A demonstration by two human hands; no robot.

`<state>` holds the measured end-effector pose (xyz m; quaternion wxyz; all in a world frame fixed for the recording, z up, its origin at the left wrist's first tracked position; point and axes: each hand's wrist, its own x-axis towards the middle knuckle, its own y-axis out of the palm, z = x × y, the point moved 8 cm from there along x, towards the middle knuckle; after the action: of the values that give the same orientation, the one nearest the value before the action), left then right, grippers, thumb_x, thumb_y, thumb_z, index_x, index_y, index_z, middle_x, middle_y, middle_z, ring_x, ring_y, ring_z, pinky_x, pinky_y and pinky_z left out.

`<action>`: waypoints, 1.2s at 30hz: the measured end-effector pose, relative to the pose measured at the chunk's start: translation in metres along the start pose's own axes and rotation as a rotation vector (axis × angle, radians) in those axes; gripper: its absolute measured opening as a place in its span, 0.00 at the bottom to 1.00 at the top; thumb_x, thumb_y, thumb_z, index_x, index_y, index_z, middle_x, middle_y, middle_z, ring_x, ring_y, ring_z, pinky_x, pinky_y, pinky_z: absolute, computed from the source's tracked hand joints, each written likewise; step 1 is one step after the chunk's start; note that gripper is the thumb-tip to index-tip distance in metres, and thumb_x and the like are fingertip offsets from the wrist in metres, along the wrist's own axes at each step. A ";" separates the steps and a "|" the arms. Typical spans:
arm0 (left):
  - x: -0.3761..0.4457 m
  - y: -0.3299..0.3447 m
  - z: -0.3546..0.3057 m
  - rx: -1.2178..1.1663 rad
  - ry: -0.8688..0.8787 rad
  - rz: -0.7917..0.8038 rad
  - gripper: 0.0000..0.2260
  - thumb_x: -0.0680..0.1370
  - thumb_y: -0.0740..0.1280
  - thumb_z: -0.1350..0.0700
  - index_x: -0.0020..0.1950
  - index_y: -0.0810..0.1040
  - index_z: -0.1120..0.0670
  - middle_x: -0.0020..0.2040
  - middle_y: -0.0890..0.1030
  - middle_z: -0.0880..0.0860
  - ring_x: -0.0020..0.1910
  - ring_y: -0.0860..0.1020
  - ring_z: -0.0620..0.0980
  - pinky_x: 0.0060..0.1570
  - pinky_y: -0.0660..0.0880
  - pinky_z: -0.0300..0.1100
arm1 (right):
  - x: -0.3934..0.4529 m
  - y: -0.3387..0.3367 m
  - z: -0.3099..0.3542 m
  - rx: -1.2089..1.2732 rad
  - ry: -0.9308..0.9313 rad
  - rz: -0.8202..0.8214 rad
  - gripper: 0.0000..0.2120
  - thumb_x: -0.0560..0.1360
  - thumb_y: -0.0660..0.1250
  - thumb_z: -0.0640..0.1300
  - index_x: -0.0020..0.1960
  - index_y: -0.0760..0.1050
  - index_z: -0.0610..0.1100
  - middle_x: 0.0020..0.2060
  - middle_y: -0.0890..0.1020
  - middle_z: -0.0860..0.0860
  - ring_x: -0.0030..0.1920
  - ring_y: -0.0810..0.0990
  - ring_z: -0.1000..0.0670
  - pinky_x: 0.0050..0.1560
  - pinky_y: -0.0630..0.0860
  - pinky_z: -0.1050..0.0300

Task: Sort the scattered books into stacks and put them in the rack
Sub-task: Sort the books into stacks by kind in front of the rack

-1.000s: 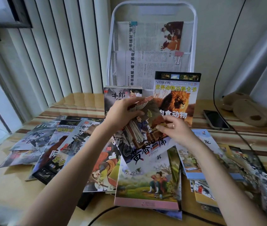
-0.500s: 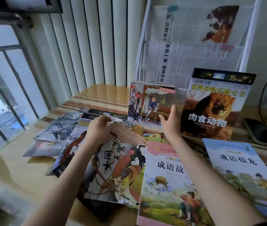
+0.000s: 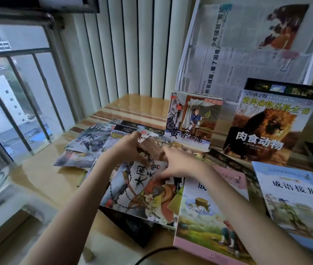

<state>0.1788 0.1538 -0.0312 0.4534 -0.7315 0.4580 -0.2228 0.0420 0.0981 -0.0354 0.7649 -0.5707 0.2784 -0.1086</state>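
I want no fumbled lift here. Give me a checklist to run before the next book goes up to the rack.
1. Left hand holds the top edge of the Monkey King book: ok.
2. Right hand has a grip on it: cannot tell, blurred.
3. Book free of the pink-edged book beside it: cannot tell.
4. Bottom shelf of the rack has room: not ok, the picture book and lion book fill its front.
5. Table edge clearance: ok.

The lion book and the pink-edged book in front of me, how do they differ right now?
The lion book stands upright, propped against the white rack; the pink-edged book lies flat on the table. The lion book has a photo cover with a dark top band; the pink-edged book has a painted landscape. My right arm crosses the pink-edged book; nothing covers the lion book. Both face cover-up, with Chinese titles.
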 end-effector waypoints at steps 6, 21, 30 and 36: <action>-0.005 -0.007 0.008 -0.203 -0.023 -0.140 0.27 0.69 0.76 0.50 0.63 0.70 0.57 0.54 0.79 0.56 0.50 0.77 0.52 0.50 0.76 0.46 | 0.013 -0.003 0.000 0.214 -0.056 -0.026 0.20 0.69 0.70 0.61 0.41 0.68 0.45 0.36 0.73 0.51 0.38 0.73 0.49 0.41 0.65 0.51; 0.027 0.028 -0.019 0.223 0.024 -0.232 0.35 0.76 0.56 0.34 0.77 0.52 0.49 0.77 0.56 0.52 0.77 0.48 0.55 0.74 0.41 0.57 | 0.008 -0.064 -0.151 0.747 0.267 -1.150 0.06 0.77 0.64 0.40 0.50 0.69 0.39 0.44 0.74 0.48 0.46 0.75 0.46 0.42 0.65 0.57; 0.022 0.032 -0.033 0.277 0.169 -0.352 0.26 0.78 0.58 0.39 0.71 0.68 0.51 0.73 0.67 0.52 0.73 0.61 0.52 0.72 0.55 0.47 | -0.023 -0.067 -0.139 0.361 0.420 -0.976 0.18 0.72 0.70 0.49 0.55 0.67 0.43 0.52 0.75 0.46 0.50 0.75 0.45 0.44 0.73 0.53; -0.006 0.030 -0.069 0.209 0.367 -0.483 0.13 0.79 0.62 0.51 0.59 0.80 0.55 0.61 0.79 0.54 0.65 0.72 0.53 0.67 0.64 0.46 | -0.074 -0.027 -0.122 0.307 0.311 -0.501 0.23 0.74 0.62 0.62 0.65 0.70 0.52 0.64 0.72 0.53 0.62 0.72 0.49 0.54 0.73 0.50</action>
<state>0.1108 0.1225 -0.0232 0.3700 -0.7162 0.3200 -0.4977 -0.0818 0.0259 -0.0113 0.7398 -0.4762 0.2234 -0.4196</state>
